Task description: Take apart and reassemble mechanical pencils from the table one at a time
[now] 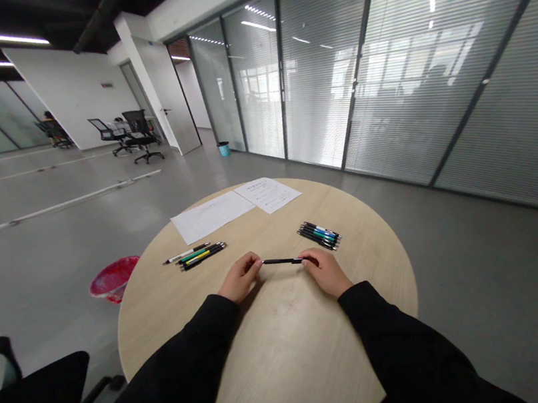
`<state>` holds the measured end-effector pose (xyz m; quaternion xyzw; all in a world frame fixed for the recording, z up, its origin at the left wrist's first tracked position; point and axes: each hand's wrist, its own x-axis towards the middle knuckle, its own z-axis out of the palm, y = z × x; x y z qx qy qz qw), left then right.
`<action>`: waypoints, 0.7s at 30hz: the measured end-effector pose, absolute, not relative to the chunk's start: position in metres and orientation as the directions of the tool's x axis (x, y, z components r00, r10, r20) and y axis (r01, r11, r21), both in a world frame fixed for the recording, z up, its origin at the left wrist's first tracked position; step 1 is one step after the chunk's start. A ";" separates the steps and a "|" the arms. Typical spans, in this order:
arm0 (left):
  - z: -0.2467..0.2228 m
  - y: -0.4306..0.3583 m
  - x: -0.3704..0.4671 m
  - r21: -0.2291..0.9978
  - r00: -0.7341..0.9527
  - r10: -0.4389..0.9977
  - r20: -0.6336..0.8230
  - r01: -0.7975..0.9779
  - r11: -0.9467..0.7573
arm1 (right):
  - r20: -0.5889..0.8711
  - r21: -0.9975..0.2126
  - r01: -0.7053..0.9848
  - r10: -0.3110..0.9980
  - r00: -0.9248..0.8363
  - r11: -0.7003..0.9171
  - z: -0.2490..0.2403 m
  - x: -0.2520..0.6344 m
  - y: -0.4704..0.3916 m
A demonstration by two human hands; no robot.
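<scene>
Over the near half of the round wood-grain table (294, 366), you hold one black pen (282, 261) crosswise between your two hands, nearer to you than both groups of pens. Your left hand (241, 278) pinches one end between thumb and fingers; your right hand (327, 271) pinches the other.

With so little of each end gripped, the pen could slip if one hand eases off before the other has it firmly; being slender, it would probably roll once dropped. Pulling unevenly might jerk it out of one pinch, and if it has a cap or a push button, which you cannot tell at this size, a hard squeeze could work that loose. Your right hand is also near the right-hand pens (319, 236), so a careless sweep forward could scatter their tidy row. The left-hand pens (201, 257) lie just beyond your other hand and run a similar risk.

The pen itself looks slim, straight and dark, with a pale tip by your left fingers and a thicker, clip-like part by your right. Whether it touches the tabletop is unclear.
</scene>
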<state>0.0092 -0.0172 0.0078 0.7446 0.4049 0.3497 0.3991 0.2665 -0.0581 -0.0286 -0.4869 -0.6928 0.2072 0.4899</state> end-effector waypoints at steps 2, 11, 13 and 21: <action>0.009 -0.018 0.009 0.868 0.433 0.878 0.203 0.335 -0.366 | 0.476 -0.765 0.473 0.878 -0.044 0.438 -0.028 0.266 -0.058; 0.010 -0.019 0.009 0.833 0.438 0.880 0.182 0.407 -0.375 | 0.483 -0.764 0.470 0.875 -0.039 0.442 -0.024 0.265 -0.060; 0.009 -0.018 0.009 0.842 0.440 0.879 0.185 0.389 -0.373 | 0.483 -0.767 0.466 0.875 -0.033 0.441 -0.024 0.265 -0.061; 0.002 -0.015 0.008 0.925 0.465 0.868 0.176 0.225 -0.308 | 0.480 -0.770 0.466 0.877 -0.026 0.435 -0.027 0.266 -0.058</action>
